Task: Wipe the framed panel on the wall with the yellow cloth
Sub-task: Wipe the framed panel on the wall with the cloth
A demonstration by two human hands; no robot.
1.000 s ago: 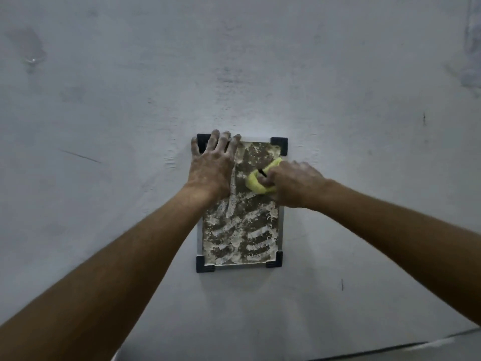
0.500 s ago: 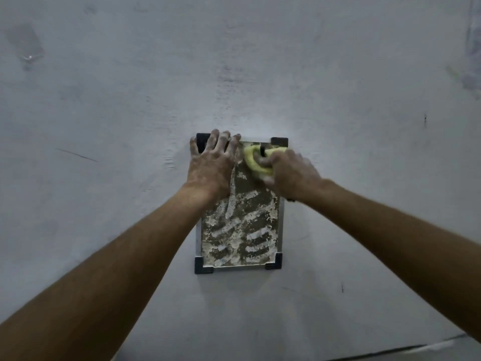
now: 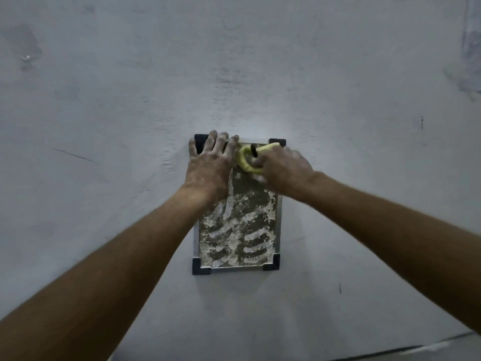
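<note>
A small framed panel (image 3: 238, 230) with a silver rim and black corner pieces hangs on the grey wall. Its surface is dark and smeared with white powdery streaks. My left hand (image 3: 209, 166) lies flat on the panel's upper left part, fingers spread over the top left corner. My right hand (image 3: 282, 169) grips a bunched yellow cloth (image 3: 246, 158) and presses it against the panel's top edge, just right of my left fingers. The upper part of the panel is hidden behind both hands.
The grey plastered wall (image 3: 260, 74) fills the view, with scuffs and dark marks. A dark line and a paler strip (image 3: 429, 350) run along the bottom right corner.
My right hand has carried the yellow cloth from the panel's upper middle up to the top edge, leaving a darker wiped band below it. My left hand has stayed put.
</note>
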